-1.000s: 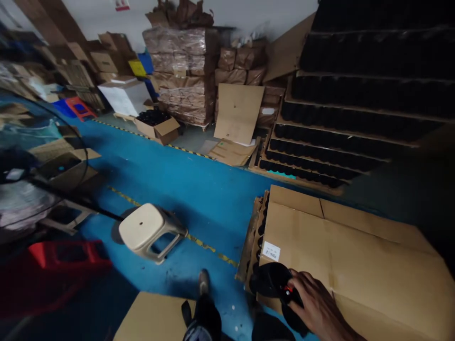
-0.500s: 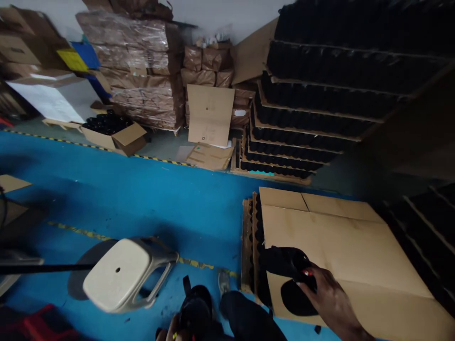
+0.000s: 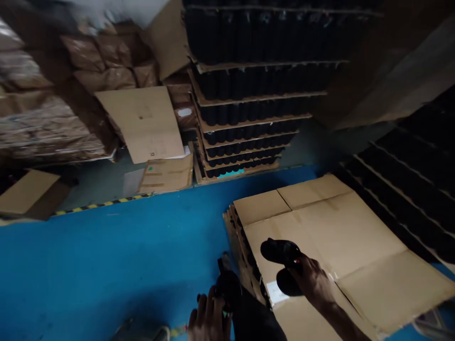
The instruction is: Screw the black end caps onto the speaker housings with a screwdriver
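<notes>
My right hand (image 3: 312,279) is closed around a black object with a rounded, flat-looking end (image 3: 279,251), above a cardboard sheet. A small red spot shows by the fingers. Below it lies a dark oval (image 3: 288,282); I cannot tell whether it is a shadow or part of the object. My left hand (image 3: 208,315), low in the picture, has its fingers bent around a black round-bodied object (image 3: 228,288) with a narrow piece sticking up. The kind of both objects is too dark to make out.
The cardboard sheet (image 3: 330,227) covers a low stack on a wooden pallet (image 3: 236,246). Tall layered stacks of black cylinders (image 3: 249,113) stand behind and at the right. Wrapped brown packages (image 3: 117,54), leaning cardboard (image 3: 145,123) and an open carton (image 3: 31,194) line the far side of the blue floor (image 3: 124,251).
The view has swung right, and the white stool has mostly left it. Both hands still hold their black objects; the left one shows more fully. A white label has come into view on the cardboard.
</notes>
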Tool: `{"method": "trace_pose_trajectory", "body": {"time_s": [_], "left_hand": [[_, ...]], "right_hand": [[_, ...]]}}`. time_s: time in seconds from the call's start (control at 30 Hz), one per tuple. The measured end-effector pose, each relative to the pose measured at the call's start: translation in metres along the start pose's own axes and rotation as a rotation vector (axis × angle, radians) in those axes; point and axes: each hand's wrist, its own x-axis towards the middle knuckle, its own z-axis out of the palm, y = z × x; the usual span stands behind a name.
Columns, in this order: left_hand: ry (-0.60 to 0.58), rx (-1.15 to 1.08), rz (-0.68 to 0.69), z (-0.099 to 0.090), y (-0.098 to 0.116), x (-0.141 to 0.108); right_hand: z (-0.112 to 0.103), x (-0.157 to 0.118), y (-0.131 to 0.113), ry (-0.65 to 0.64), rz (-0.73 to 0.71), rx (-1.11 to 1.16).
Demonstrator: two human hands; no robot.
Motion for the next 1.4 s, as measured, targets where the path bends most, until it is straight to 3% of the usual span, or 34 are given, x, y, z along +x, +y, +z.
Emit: {"method": "trace_pose_trajectory", "body": {"time_s": [0.17, 0.3, 0.53, 0.77, 1.03, 1.23, 1.4], "left_hand": [[-0.204, -0.129, 0.115, 0.031, -0.012, 0.126], [-0.273, -0.121, 0.252, 0.064, -0.015, 0.205], [-0.393, -0.127, 0.537, 0.141, -0.008, 0.296], [-0.497, -0.163, 0.703, 0.205, 0.008, 0.375], [-0.513, -0.133, 0.884, 0.241, 0.039, 0.436], [-0.468, -0.097, 0.954, 0.27, 0.061, 0.451], [-0.436, -0.117, 1.032, 0.283, 0.057, 0.453]], "right_hand": [[0.053, 0.054, 0.002, -0.036, 0.115, -0.031], [0.086, 0.078, 0.007, -0.031, 0.202, -0.055], [0.119, 0.095, 0.004, -0.016, 0.264, -0.091], [0.125, 0.102, -0.018, -0.051, 0.306, -0.133], [0.139, 0.116, -0.045, -0.024, 0.41, -0.097], [0.156, 0.12, -0.055, 0.006, 0.477, -0.049], [0.163, 0.126, -0.057, 0.027, 0.53, -0.03]]}}
